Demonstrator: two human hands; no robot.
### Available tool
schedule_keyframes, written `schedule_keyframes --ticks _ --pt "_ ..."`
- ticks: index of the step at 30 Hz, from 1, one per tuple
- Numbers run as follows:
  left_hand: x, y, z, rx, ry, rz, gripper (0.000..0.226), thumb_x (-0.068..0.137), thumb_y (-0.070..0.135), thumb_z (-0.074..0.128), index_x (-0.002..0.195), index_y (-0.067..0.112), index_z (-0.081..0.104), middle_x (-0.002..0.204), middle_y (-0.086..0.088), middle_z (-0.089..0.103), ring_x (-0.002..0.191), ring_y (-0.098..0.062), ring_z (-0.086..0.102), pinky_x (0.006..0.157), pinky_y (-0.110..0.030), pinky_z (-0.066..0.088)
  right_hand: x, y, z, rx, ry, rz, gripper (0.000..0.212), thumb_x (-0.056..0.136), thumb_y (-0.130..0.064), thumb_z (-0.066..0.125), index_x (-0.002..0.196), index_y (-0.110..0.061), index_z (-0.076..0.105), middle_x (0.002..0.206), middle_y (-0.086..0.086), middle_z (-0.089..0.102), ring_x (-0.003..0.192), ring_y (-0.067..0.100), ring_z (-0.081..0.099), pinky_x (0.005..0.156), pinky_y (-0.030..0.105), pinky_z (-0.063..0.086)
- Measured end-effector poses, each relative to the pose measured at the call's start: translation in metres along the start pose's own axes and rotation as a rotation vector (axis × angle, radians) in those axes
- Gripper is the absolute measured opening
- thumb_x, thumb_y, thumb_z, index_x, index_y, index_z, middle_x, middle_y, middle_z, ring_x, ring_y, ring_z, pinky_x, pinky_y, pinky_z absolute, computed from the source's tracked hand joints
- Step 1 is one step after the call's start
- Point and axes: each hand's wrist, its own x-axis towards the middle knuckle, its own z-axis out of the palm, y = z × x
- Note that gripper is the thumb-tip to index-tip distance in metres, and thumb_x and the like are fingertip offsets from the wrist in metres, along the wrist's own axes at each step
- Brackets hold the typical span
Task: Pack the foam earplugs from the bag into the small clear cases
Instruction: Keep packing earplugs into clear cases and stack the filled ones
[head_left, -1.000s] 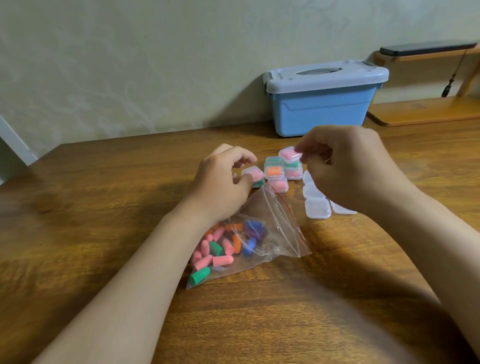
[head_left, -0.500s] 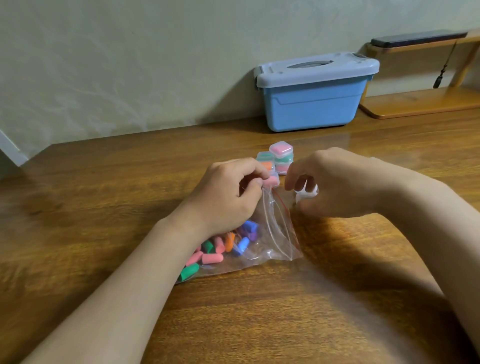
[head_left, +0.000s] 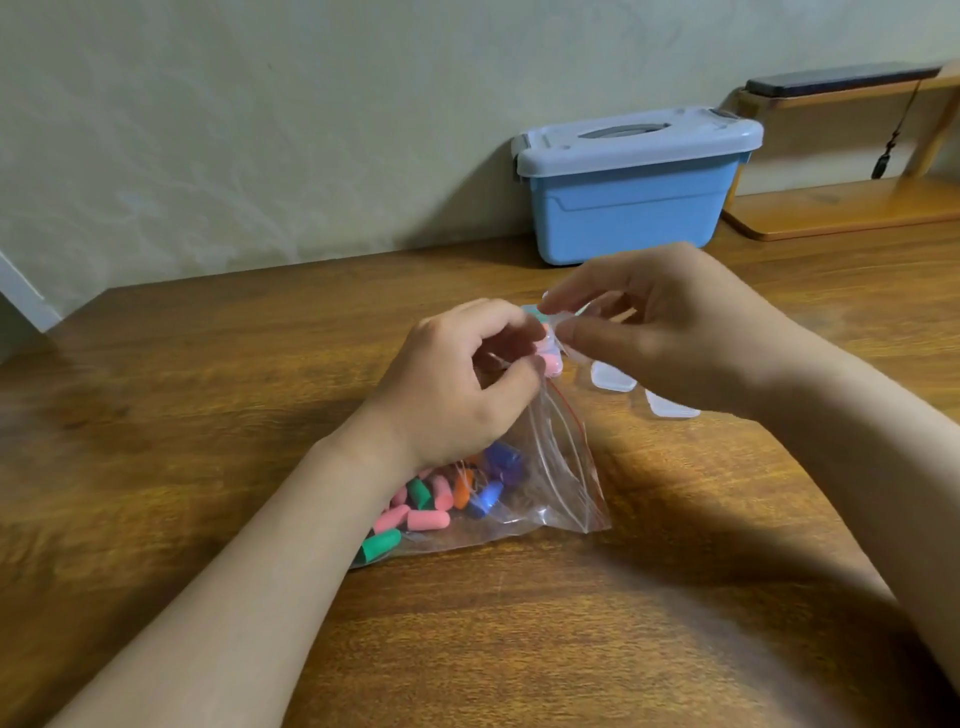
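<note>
Wooden counter fills the frame; blue storage box with a grey lid stands at upper right against the wall. Zip bag lies at centre, mouth raised toward the top of the frame and body flat on the counter. Left hand, centre, curled, pinches the upper edge of the bag mouth and holds it up. Right hand, right of centre and just above the mouth, has thumb and forefinger closed on what looks like a clear case; blurred, so whether its lid is open cannot be told. Two empty cases lie on the counter under the right hand. Filled cases, pink and teal showing, sit mostly hidden behind the fingers. Foam earplugs in pink, green, orange, blue and purple are heaped in the bag's lower end, lower centre. Judged step: a fresh case readied at the bag mouth, no earplug drawn for it yet. Next move calls for opening the case, reaching into the held mouth, and picking plugs out without tipping the stack behind.
</note>
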Motion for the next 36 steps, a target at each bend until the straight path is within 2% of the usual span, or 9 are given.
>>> schedule_keyframes --ticks 4,10,14,17,21,25,28,32,36 --pt "0.0 0.007 -0.002 -0.088 0.089 0.049 0.024 0.086 0.025 0.075 0.104 0.01 0.068 0.099 -0.003 0.072 0.095 -0.021 0.07 0.081 -0.042 0.06 0.001 -0.003 0.002 0.267 0.074 0.052 0.014 0.089 -0.018 0.072 0.103 -0.019 0.076 0.087 -0.001 0.077 0.083 0.012 0.074 0.08 0.043 0.061" --pt "0.0 0.012 -0.005 -0.127 0.181 -0.005 0.021 0.087 0.019 0.077 0.106 0.021 0.068 0.098 0.008 0.072 0.092 -0.007 0.07 0.082 -0.028 0.06 -0.001 -0.006 0.005 0.529 0.071 0.053 0.023 0.089 0.003 0.065 0.105 -0.011 0.072 0.095 0.004 0.077 0.092 0.02 0.074 0.089 0.044 0.059" --pt "0.001 0.013 -0.006 -0.128 0.205 0.036 0.018 0.087 0.013 0.077 0.102 0.018 0.069 0.096 0.005 0.072 0.091 -0.01 0.07 0.078 -0.027 0.06 0.0 -0.005 0.008 0.439 0.094 0.029 0.022 0.089 0.001 0.068 0.104 -0.015 0.072 0.098 0.004 0.076 0.093 0.016 0.074 0.087 0.041 0.06" --pt "0.002 0.009 -0.006 -0.051 0.224 0.095 0.017 0.087 0.014 0.078 0.102 0.011 0.07 0.098 -0.002 0.069 0.09 -0.016 0.069 0.075 -0.034 0.061 0.0 -0.007 0.01 0.392 0.086 0.049 0.016 0.092 -0.009 0.066 0.105 -0.016 0.073 0.094 0.008 0.074 0.084 0.017 0.074 0.079 0.039 0.062" --pt "0.002 0.006 -0.005 -0.009 0.21 0.18 0.02 0.084 0.015 0.078 0.101 0.006 0.071 0.097 -0.007 0.066 0.088 -0.021 0.067 0.072 -0.041 0.06 -0.002 -0.008 0.012 0.397 0.081 0.047 0.015 0.088 -0.018 0.072 0.103 -0.016 0.074 0.087 0.009 0.076 0.08 0.019 0.075 0.079 0.049 0.061" --pt "0.003 0.003 -0.005 -0.056 0.209 0.185 0.016 0.087 0.013 0.073 0.102 0.005 0.073 0.097 -0.008 0.068 0.089 -0.019 0.067 0.074 -0.036 0.059 -0.001 -0.005 0.012 0.447 0.087 0.042 0.016 0.085 -0.01 0.075 0.101 -0.014 0.075 0.09 0.012 0.075 0.086 0.026 0.074 0.085 0.054 0.059" --pt "0.002 0.003 -0.005 -0.114 0.209 0.142 0.019 0.085 0.013 0.074 0.103 0.009 0.073 0.098 -0.005 0.072 0.091 -0.02 0.07 0.077 -0.039 0.061 -0.001 -0.004 0.012 0.448 0.082 0.042 0.02 0.083 -0.007 0.077 0.101 -0.016 0.075 0.093 0.007 0.077 0.091 0.022 0.074 0.087 0.05 0.058" --pt "0.001 0.006 -0.006 -0.146 0.205 0.107 0.017 0.086 0.013 0.076 0.104 0.014 0.074 0.095 0.001 0.075 0.09 -0.016 0.072 0.077 -0.033 0.062 -0.001 -0.005 0.012 0.408 0.105 0.045 0.026 0.081 -0.008 0.079 0.105 -0.016 0.074 0.093 0.002 0.077 0.088 0.018 0.075 0.083 0.046 0.061" --pt "0.003 0.009 -0.007 -0.196 0.252 0.118 0.013 0.091 0.009 0.07 0.103 0.012 0.075 0.094 0.001 0.076 0.088 -0.016 0.073 0.076 -0.03 0.061 0.0 -0.005 0.017 0.371 0.147 0.062 0.026 0.083 0.005 0.072 0.1 -0.015 0.074 0.088 0.005 0.076 0.083 0.023 0.074 0.079 0.049 0.061"
